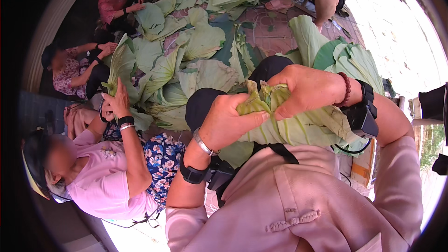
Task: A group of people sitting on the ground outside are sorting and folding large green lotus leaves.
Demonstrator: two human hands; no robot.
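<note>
Both my hands grip one large pale-green lotus leaf (294,129), held across my lap with its thick ribs gathered. My left hand (227,122) pinches the leaf near its ragged, browned top edge, thumb pointing right. From the other side, my right hand (302,87) clasps the bunched leaf, its thumb close to my left thumb. The top edge is split between the hands. The leaf's lower part spreads right, beneath my right forearm, where brownish patches show. My fingers behind the leaf are hidden.
Many lotus leaves (206,73) cover the brick paving (269,31) ahead. More leaves (357,59) are heaped at my right. A person in pink (101,178) sits close at my left, holding a leaf (122,63). Other people handle leaves farther off. A cable (357,151) hangs by my right arm.
</note>
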